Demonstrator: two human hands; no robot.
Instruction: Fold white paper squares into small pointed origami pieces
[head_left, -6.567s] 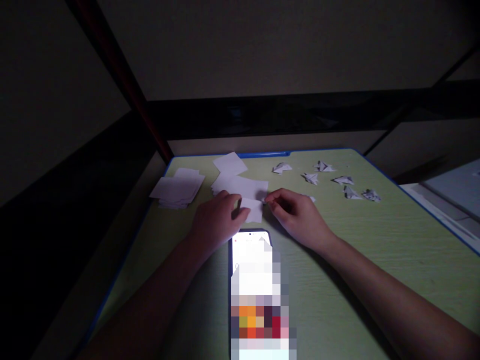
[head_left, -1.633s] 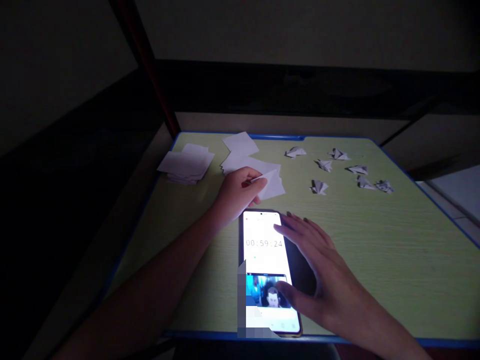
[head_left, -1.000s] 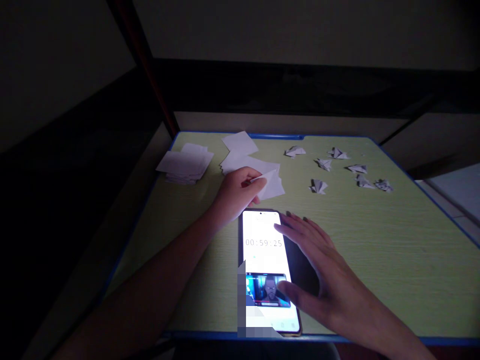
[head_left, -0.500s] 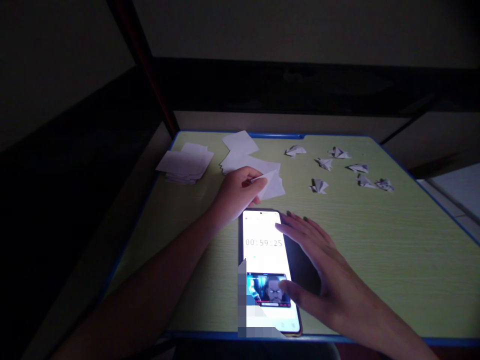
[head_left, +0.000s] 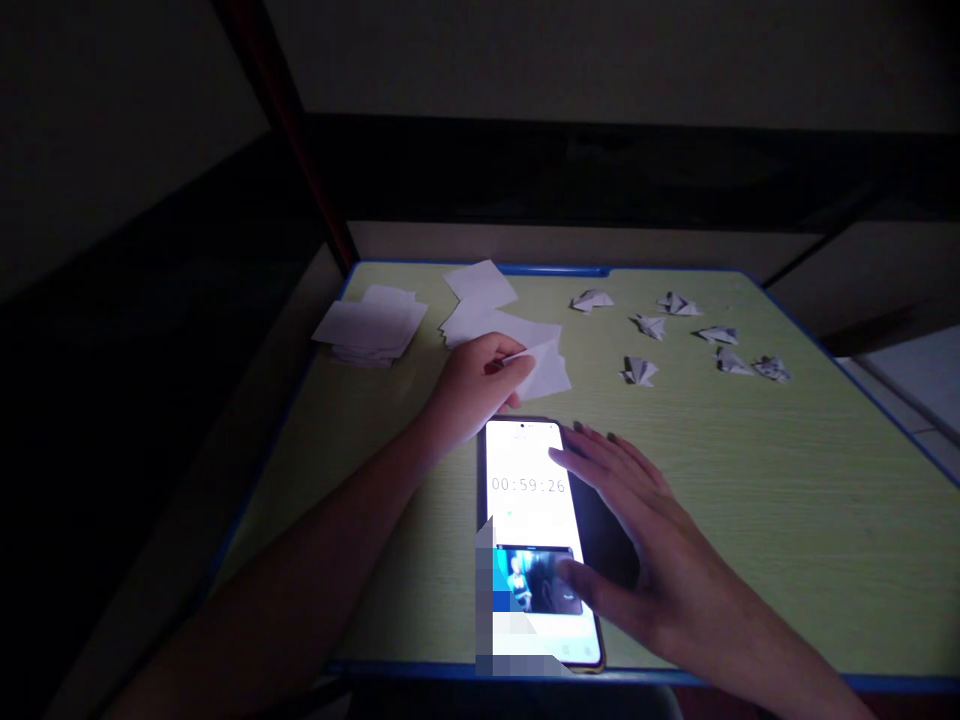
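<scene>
My left hand point(head_left: 480, 385) pinches a creased, partly folded sheet of white paper point(head_left: 549, 372) between thumb and fingers, just beyond the top of the phone. The smartphone point(head_left: 525, 460) lies lit on the table, showing a timer at 00:59:26 above a small video window; its lower left is pixelated. Over the phone's right edge, my right hand point(head_left: 637, 530) is spread, thumb and index finger above the screen and the other fingers by its side. Whether the fingertips touch the glass I cannot tell. Behind the left hand lie loose white paper squares point(head_left: 480, 287).
A stack of white paper squares point(head_left: 371, 325) sits at the table's far left. Several small folded paper pieces point(head_left: 649, 326) are scattered at the far right. The pale green table point(head_left: 750, 480) has a blue rim. A white surface point(head_left: 919, 375) stands beyond its right side.
Since the oldest frame, my right hand has left the paper and come over the phone, while the left keeps the paper. Over the last second both hands stay still; the timer and video advance.
</scene>
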